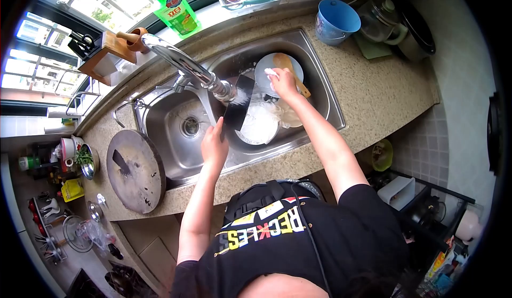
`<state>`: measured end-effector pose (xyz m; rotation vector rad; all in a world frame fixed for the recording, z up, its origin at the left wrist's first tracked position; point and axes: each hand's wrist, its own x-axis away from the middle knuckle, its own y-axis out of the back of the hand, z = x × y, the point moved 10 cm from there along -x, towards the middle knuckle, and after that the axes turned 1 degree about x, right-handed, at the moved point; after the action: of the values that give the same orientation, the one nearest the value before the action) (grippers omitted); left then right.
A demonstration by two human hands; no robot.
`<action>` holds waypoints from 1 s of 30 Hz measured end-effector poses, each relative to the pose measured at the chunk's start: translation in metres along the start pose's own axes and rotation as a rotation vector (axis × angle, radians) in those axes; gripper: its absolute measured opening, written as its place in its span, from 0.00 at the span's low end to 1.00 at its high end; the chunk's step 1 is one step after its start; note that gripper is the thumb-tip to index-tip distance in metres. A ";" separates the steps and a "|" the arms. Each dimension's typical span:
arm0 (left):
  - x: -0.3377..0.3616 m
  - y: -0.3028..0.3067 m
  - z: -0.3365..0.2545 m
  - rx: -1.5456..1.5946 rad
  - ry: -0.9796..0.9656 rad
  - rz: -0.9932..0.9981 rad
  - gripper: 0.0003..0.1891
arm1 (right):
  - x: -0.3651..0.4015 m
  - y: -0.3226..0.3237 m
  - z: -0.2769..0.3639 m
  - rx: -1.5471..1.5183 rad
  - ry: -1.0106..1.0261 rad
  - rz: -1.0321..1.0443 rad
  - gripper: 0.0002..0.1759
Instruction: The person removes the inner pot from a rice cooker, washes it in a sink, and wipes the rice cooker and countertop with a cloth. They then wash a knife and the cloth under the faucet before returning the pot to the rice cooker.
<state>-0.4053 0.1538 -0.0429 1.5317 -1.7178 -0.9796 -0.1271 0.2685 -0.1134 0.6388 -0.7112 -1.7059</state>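
My left hand [215, 141] grips the near end of a dark, flat, rectangular cleaver [238, 111], its handle hidden by my fingers. Water from the chrome faucet [200, 74] runs onto the blade, above the right basin. My right hand [286, 85] is closed on a small white cloth [271, 72], partly hidden by the fingers. Just beneath that hand are a pale round plate [261, 79] and a wooden spatula [286, 63] in the basin. A white, wet bowl or plate [260, 130] sits below the blade.
The left basin [170, 149] shows its drain. A round chopping board [136, 172] lies on the left counter. A green soap bottle [178, 15] and a knife block [101, 58] stand by the window. A blue bucket [336, 23] and a glass jug [380, 18] stand right of the sink.
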 end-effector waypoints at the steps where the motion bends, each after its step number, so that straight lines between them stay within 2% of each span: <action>1: -0.004 -0.003 0.000 -0.013 0.014 0.022 0.27 | 0.004 0.002 0.019 -0.132 0.060 -0.010 0.14; 2: -0.006 -0.008 -0.001 -0.014 -0.005 0.017 0.28 | 0.009 0.006 0.039 -0.263 0.119 -0.023 0.15; 4: -0.012 -0.011 -0.012 -0.009 -0.020 0.026 0.28 | 0.023 -0.008 0.074 -0.303 0.165 0.092 0.15; 5: -0.016 -0.011 -0.020 -0.007 -0.029 0.028 0.29 | 0.033 -0.024 0.093 -0.262 0.348 0.093 0.15; 6: -0.022 -0.009 -0.022 0.000 0.024 0.010 0.29 | 0.049 -0.032 0.101 -0.222 0.389 0.049 0.14; 7: -0.028 -0.013 -0.020 -0.002 0.023 0.009 0.29 | 0.067 -0.045 0.109 -0.136 0.457 0.127 0.12; 10: -0.034 -0.014 -0.008 0.094 0.004 -0.018 0.30 | 0.108 -0.036 0.125 -0.236 0.445 0.214 0.11; 13: -0.036 -0.017 0.003 0.081 0.021 0.003 0.30 | 0.137 -0.022 0.114 -0.235 0.550 0.240 0.11; 15: -0.035 -0.024 0.006 0.075 0.022 0.033 0.32 | 0.144 -0.028 0.082 -0.130 0.416 0.385 0.15; 17: -0.036 -0.041 0.010 0.377 0.114 0.148 0.34 | 0.141 -0.013 0.065 -0.208 0.368 0.331 0.15; 18: -0.033 -0.060 0.012 0.639 0.225 0.288 0.38 | 0.135 -0.003 0.057 -0.289 0.322 0.279 0.14; 19: -0.021 -0.081 0.015 0.902 0.399 0.444 0.33 | 0.133 0.000 0.053 -0.286 0.324 0.276 0.14; 21: -0.005 -0.100 0.010 1.245 0.678 0.527 0.24 | 0.121 0.014 0.043 -0.357 0.243 0.189 0.13; 22: -0.005 -0.099 0.008 1.245 0.674 0.527 0.24 | 0.115 0.009 0.025 -0.374 0.050 0.200 0.13; 24: 0.009 -0.106 -0.015 1.643 0.807 0.685 0.15 | 0.105 0.012 0.045 -0.492 0.054 0.186 0.13; 25: 0.012 -0.106 -0.016 1.639 0.805 0.688 0.15 | 0.102 0.017 0.059 -0.608 0.059 0.172 0.13; 27: 0.020 -0.105 -0.034 1.761 0.767 0.826 0.12 | 0.106 -0.006 0.080 -0.799 0.044 0.299 0.15; 28: 0.023 -0.100 -0.046 1.788 0.673 0.925 0.11 | 0.107 -0.007 0.091 -0.646 0.202 0.229 0.15; 29: 0.025 -0.099 -0.045 1.784 0.670 0.930 0.11 | 0.110 -0.005 0.106 -0.488 0.356 0.159 0.15; 30: 0.030 -0.099 -0.036 1.737 0.689 0.905 0.11 | 0.106 -0.014 0.107 -0.364 0.366 0.199 0.16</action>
<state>-0.3266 0.1149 -0.1085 1.1555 -2.1921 1.7041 -0.2383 0.1820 -0.0576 0.5789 -0.1898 -1.4327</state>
